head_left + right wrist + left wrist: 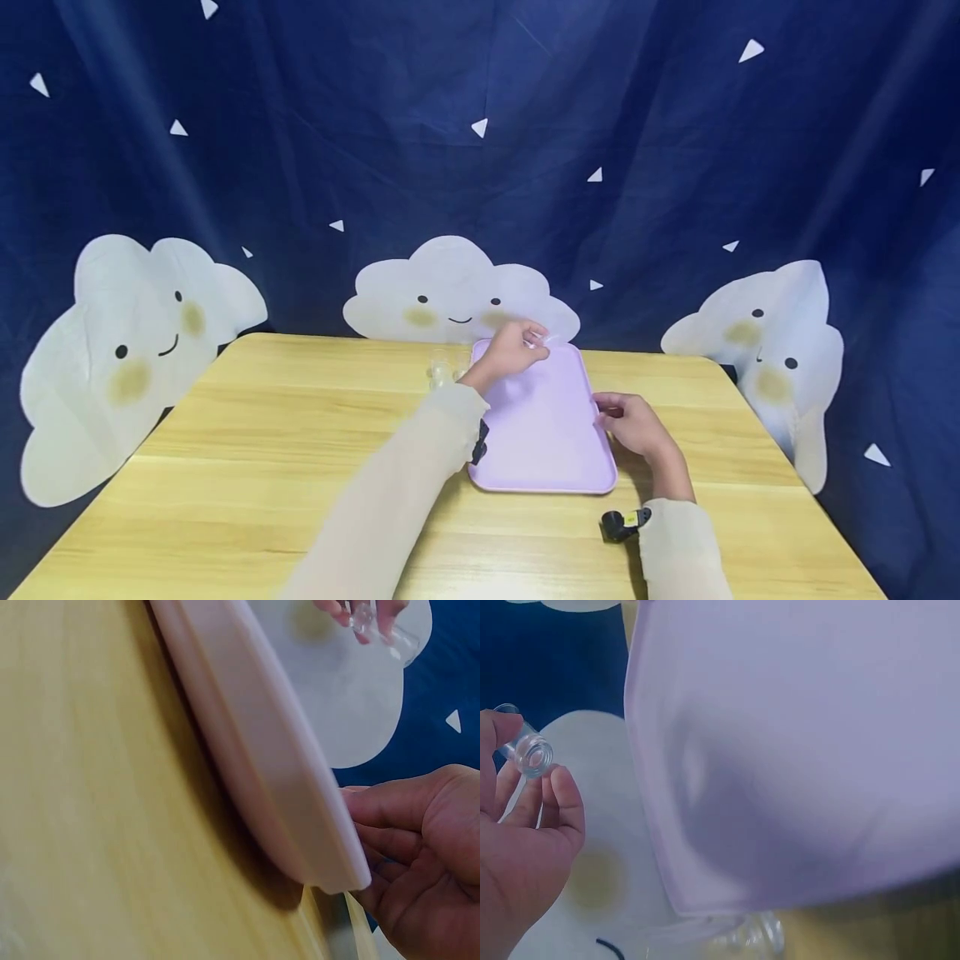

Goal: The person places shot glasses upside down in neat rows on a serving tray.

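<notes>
My left hand (pixel 516 348) is over the far end of a pale purple tray (pixel 540 442). Its thumb and fingertips pinch a small clear glass bottle (pixel 532 754), tilted so that one round end faces the left wrist camera. At the tray's right side, my right hand (pixel 633 425) holds the rim between thumb and bent fingers. The right wrist view has this hand (pixel 420 855) close up, with the tray's side wall (pixel 277 772) next to its fingertips.
Small clear glass bottles (pixel 439 367) stand left of the tray near its far end, partly behind the left forearm. Everything sits on a wood-grain table (pixel 247 442). A dark blue curtain (pixel 480 183) with clouds hangs behind the far edge.
</notes>
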Demonstrator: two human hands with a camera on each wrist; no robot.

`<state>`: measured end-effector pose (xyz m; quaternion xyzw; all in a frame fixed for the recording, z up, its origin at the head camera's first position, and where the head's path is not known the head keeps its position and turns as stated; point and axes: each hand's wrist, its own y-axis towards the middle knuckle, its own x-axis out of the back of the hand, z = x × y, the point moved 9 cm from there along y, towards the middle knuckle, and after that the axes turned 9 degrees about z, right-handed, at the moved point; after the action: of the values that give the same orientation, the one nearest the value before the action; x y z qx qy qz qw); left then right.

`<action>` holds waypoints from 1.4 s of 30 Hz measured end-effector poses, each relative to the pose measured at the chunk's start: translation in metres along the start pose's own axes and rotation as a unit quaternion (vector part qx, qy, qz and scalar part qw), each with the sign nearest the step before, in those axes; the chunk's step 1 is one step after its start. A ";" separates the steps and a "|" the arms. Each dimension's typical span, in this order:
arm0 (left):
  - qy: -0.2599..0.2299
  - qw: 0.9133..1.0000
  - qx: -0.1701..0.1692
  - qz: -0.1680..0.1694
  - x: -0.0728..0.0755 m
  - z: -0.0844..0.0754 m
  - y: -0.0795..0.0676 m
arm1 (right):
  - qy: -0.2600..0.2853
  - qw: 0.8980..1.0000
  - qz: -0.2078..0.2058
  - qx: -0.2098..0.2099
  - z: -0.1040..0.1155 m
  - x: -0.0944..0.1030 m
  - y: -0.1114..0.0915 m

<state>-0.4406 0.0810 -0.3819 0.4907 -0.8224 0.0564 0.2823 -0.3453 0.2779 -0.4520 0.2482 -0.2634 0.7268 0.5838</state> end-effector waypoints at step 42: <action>0.006 0.999 0.042 -0.014 -0.040 0.022 0.005 | 0.002 1.000 -0.001 -0.004 -0.004 0.001 0.001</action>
<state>-0.4397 0.1060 -0.4199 0.5132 -0.8107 0.0900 0.2669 -0.3466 0.2811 -0.4545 0.2448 -0.2652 0.7253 0.5862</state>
